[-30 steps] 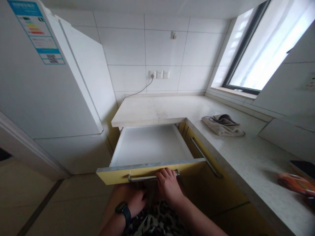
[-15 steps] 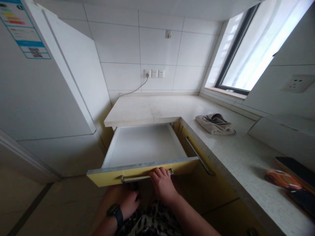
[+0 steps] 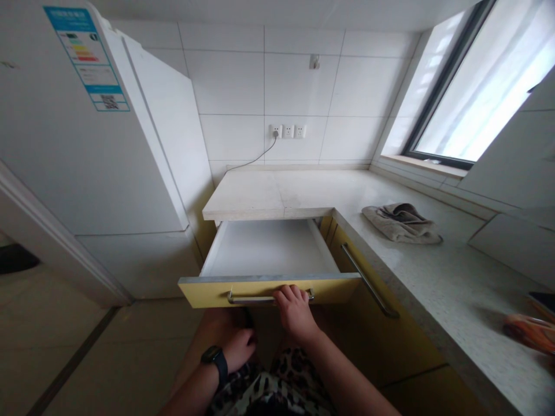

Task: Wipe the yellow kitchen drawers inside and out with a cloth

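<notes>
A yellow-fronted drawer (image 3: 208, 292) stands pulled out from under the pale countertop (image 3: 277, 193); its white inside holds nothing I can see. My right hand (image 3: 295, 312) has its fingers curled over the drawer's metal handle (image 3: 249, 299). My left hand (image 3: 238, 346), with a black watch on the wrist, rests low by my knee below the drawer, fingers bent; what it touches is hidden.
A white fridge (image 3: 87, 150) stands left of the drawer. A crumpled grey-brown cloth (image 3: 401, 222) lies on the counter's right arm, above a cabinet with a long bar handle (image 3: 368, 280). An orange object (image 3: 531, 332) sits at far right. Wall sockets (image 3: 287, 131) and a window (image 3: 481, 98) are behind.
The drawer looks pushed in a little, showing less of its white inside. My right hand stays on the handle; the view has swung about.
</notes>
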`<action>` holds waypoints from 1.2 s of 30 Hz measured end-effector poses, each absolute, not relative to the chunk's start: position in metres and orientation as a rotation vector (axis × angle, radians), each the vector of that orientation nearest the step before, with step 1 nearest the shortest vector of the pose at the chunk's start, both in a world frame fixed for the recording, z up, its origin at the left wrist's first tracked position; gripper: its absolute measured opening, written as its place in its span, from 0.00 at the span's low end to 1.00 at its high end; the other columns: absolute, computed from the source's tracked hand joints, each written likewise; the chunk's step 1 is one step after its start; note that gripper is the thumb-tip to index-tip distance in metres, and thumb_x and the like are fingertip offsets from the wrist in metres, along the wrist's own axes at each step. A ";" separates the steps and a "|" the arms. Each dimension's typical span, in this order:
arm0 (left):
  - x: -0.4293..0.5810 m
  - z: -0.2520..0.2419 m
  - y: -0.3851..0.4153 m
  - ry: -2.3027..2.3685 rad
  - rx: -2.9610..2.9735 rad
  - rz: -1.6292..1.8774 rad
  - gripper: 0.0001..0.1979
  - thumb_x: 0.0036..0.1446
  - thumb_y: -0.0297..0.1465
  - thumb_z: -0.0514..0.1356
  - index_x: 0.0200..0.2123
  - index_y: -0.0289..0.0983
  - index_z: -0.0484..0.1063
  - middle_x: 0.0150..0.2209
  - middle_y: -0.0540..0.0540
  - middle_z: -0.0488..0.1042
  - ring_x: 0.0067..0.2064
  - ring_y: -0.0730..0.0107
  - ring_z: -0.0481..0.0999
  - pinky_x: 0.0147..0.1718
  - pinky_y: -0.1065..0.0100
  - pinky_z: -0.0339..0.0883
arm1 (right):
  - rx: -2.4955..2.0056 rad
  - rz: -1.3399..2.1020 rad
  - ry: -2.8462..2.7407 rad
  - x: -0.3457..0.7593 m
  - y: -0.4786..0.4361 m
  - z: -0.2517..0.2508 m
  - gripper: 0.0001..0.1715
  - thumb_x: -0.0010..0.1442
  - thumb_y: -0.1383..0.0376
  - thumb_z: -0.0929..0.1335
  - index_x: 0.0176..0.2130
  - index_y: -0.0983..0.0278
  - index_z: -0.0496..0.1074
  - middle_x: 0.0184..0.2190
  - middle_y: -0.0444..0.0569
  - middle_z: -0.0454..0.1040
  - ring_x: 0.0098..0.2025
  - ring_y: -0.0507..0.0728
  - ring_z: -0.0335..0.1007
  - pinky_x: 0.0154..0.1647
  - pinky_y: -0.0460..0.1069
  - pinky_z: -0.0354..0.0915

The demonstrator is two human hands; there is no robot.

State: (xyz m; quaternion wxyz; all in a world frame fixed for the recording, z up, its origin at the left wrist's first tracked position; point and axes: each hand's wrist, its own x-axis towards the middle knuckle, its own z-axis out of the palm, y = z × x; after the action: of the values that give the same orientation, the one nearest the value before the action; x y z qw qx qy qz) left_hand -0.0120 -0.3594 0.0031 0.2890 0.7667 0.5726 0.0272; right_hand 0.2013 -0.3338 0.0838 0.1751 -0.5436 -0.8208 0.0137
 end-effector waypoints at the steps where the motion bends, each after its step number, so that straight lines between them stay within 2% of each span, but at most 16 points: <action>1: -0.014 0.001 -0.359 1.532 2.045 0.075 0.16 0.61 0.33 0.52 0.40 0.41 0.80 0.42 0.44 0.83 0.42 0.63 0.79 0.39 0.66 0.64 | -1.544 0.032 -2.325 0.202 -0.334 0.083 0.12 0.70 0.61 0.62 0.50 0.54 0.71 0.48 0.49 0.72 0.51 0.60 0.60 0.49 0.55 0.51; 7: -0.019 -0.009 -0.357 1.571 2.046 0.042 0.15 0.60 0.31 0.52 0.39 0.41 0.80 0.42 0.43 0.83 0.44 0.62 0.79 0.40 0.66 0.64 | -1.546 -0.016 -2.333 0.214 -0.316 0.083 0.12 0.71 0.59 0.62 0.47 0.56 0.72 0.47 0.48 0.72 0.51 0.59 0.60 0.50 0.54 0.51; 14: -0.020 -0.009 -0.355 1.546 2.052 0.017 0.16 0.62 0.32 0.51 0.41 0.40 0.79 0.43 0.43 0.82 0.44 0.61 0.79 0.39 0.66 0.65 | -1.572 -0.053 -2.354 0.208 -0.255 0.092 0.14 0.71 0.58 0.61 0.48 0.57 0.73 0.49 0.49 0.72 0.52 0.59 0.60 0.50 0.54 0.51; 21: -0.023 -0.013 -0.355 1.512 2.044 0.037 0.14 0.62 0.33 0.52 0.39 0.42 0.78 0.39 0.47 0.82 0.40 0.63 0.79 0.37 0.65 0.65 | -1.702 -0.030 -2.337 0.195 -0.173 0.102 0.18 0.72 0.58 0.58 0.52 0.59 0.71 0.54 0.51 0.72 0.57 0.61 0.59 0.54 0.55 0.50; 27: -0.027 -0.022 -0.350 1.515 2.042 0.059 0.14 0.62 0.31 0.52 0.41 0.44 0.78 0.40 0.49 0.82 0.41 0.65 0.79 0.41 0.65 0.66 | -1.799 -0.009 -2.311 0.182 -0.121 0.106 0.22 0.71 0.57 0.59 0.57 0.62 0.68 0.56 0.58 0.71 0.58 0.63 0.61 0.57 0.57 0.47; 31: -0.029 -0.018 -0.350 1.536 2.027 0.018 0.14 0.61 0.31 0.52 0.42 0.43 0.77 0.41 0.49 0.82 0.43 0.65 0.78 0.42 0.65 0.66 | -1.857 -0.002 -2.300 0.176 -0.127 0.108 0.23 0.71 0.53 0.58 0.53 0.62 0.71 0.54 0.59 0.73 0.57 0.65 0.62 0.55 0.59 0.49; 36: -0.028 -0.010 -0.352 1.540 2.053 -0.016 0.15 0.63 0.32 0.50 0.41 0.41 0.78 0.43 0.45 0.82 0.44 0.62 0.78 0.40 0.65 0.65 | -1.829 -0.064 -2.294 0.180 -0.188 0.100 0.20 0.71 0.53 0.58 0.52 0.58 0.71 0.52 0.54 0.75 0.56 0.63 0.63 0.55 0.58 0.49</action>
State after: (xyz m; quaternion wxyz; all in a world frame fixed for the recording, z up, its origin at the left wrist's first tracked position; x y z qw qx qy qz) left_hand -0.0279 -0.3520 -0.0100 0.2837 0.7669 0.5755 -0.0061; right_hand 0.1799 -0.1882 0.0999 0.1032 -0.6200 -0.7775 -0.0216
